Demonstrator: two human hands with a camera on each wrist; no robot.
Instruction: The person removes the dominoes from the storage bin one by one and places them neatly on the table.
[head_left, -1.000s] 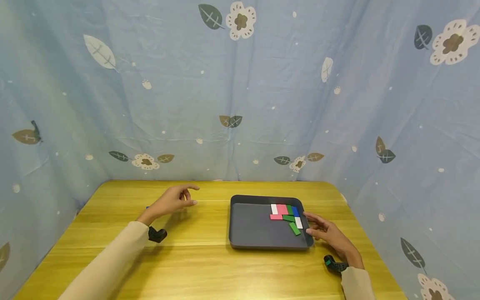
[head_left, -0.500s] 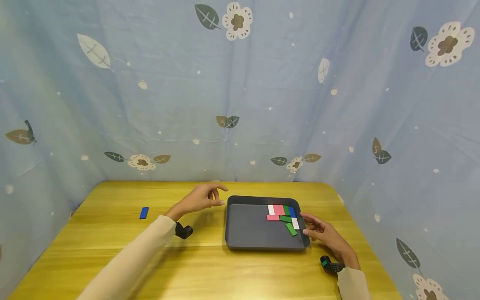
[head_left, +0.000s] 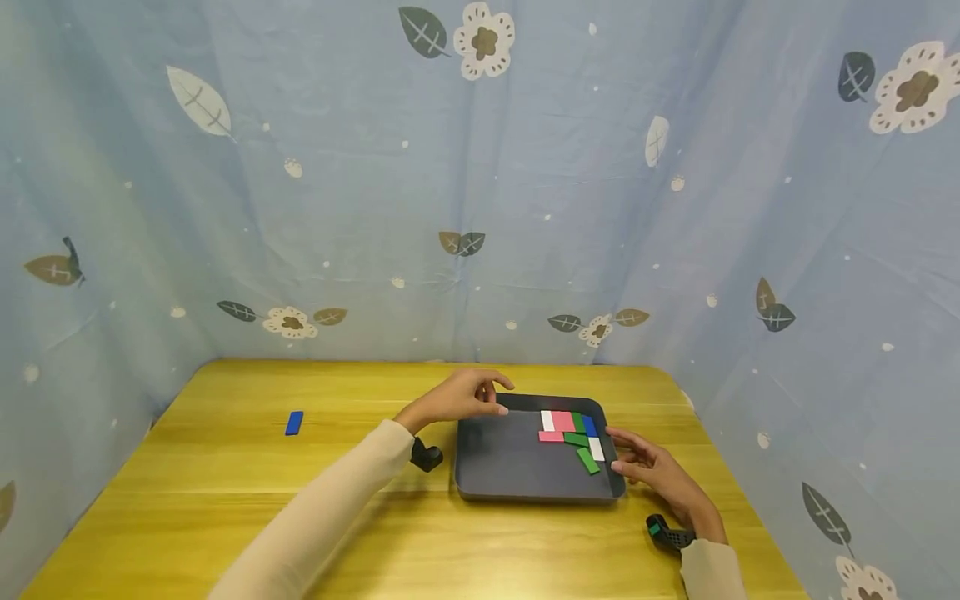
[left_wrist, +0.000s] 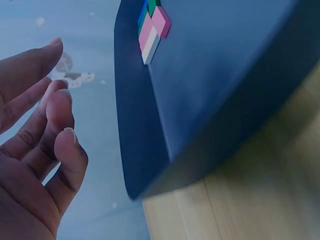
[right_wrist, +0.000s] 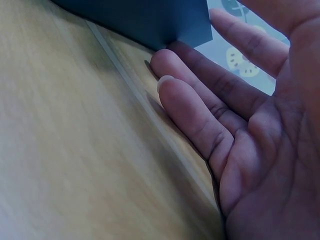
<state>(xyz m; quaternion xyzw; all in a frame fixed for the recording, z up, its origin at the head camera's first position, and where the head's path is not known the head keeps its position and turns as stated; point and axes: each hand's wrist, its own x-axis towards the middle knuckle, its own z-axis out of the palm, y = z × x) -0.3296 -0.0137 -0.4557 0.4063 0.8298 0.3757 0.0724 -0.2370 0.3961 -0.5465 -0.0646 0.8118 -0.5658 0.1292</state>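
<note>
A dark grey tray (head_left: 510,471) lies on the table with several flat blocks (head_left: 562,421) in pink, white, green and blue grouped toward its back right; one green block (head_left: 588,461) sits askew. My left hand (head_left: 462,395) hovers over the tray's back left corner, thumb and fingers apart. Nothing shows between them in the left wrist view, where the hand (left_wrist: 45,135) is beside the tray wall (left_wrist: 140,125). At the tray's right edge, my right hand (head_left: 656,472) has its fingertips at the rim. Its fingers (right_wrist: 190,112) look extended and hold nothing.
A single blue block (head_left: 294,422) lies on the yellow wood-grain table (head_left: 225,467), well left of the tray. A blue curtain (head_left: 360,208) with leaf and flower prints hangs behind and beside the table. Each wrist wears a black device (head_left: 427,455).
My left hand has moved right, from the left part of the table to above the tray's left side, uncovering the blue block. My right hand has stayed at the tray's edge.
</note>
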